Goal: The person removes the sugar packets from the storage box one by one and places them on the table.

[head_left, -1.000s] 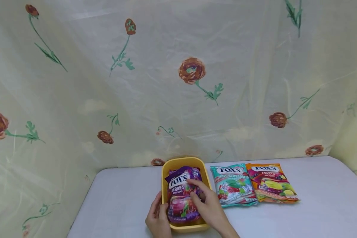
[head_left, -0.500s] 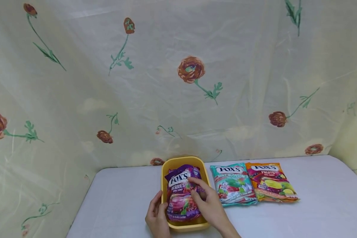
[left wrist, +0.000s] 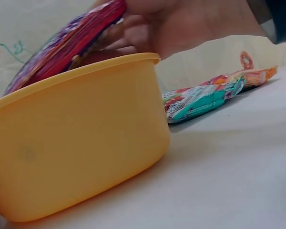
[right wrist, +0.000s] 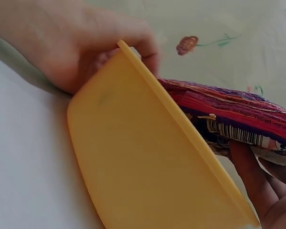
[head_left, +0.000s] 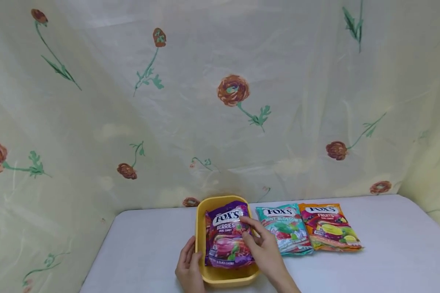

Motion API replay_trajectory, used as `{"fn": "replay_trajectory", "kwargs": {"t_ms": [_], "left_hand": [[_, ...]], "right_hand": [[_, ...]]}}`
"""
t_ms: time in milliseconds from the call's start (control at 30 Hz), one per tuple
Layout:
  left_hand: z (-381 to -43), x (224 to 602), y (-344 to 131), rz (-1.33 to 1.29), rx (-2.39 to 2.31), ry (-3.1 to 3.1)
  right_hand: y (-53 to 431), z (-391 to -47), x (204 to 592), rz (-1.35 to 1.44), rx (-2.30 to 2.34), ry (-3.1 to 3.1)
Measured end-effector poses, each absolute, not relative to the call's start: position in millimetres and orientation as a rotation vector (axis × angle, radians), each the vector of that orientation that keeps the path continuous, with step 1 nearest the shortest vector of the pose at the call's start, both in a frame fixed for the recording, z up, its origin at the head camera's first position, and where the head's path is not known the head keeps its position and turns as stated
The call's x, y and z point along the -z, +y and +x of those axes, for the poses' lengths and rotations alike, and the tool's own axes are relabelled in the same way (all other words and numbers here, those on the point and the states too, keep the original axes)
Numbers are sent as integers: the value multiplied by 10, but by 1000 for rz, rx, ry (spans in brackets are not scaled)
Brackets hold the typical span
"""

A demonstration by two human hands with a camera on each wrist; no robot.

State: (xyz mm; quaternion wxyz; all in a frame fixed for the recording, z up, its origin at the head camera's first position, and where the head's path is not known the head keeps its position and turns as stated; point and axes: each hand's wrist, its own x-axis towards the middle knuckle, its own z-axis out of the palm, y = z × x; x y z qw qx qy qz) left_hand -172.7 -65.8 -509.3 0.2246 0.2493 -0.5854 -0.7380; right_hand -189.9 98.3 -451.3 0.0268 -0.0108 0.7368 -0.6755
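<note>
Obscuring purple bag (head_left: 225, 242) partly: right hand (head_left: 265, 247)

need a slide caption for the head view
Left hand against a yellow tub, right hand gripping a purple candy bag, teal bag and orange bag lying alongside.

Yellow tub (head_left: 231, 281): on white tabletop (head_left: 143, 244).
Fox's Berries bag (head_left: 225, 244): within tub's outline, label upward.
Left hand (head_left: 189, 268): against tub's left wall.
Right hand (head_left: 264, 247): across tub's right rim, holding bag.
Fox's Mint Blossom bag (head_left: 284, 230): right of tub.
Fox's Fruits bag (head_left: 331, 228): farther right of tub.
</note>
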Motion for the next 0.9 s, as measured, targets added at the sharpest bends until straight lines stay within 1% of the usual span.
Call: {"fn": "replay_trajectory", "kwargs": {"t_ms": [233, 500, 900], "left_hand": [[-1726, 5090, -674, 693, 2046, -1656], [-1752, 5081, -692, 642, 2055, -1668], [-1760, 5074, -712, 657, 2113, -1689]], "right_hand": [[1085, -1924, 4511, 129, 2035, 2303], [1165, -1918, 4529, 159, 2055, 2264], [1243, -1901, 4569, 212, 2086, 2217]]}}
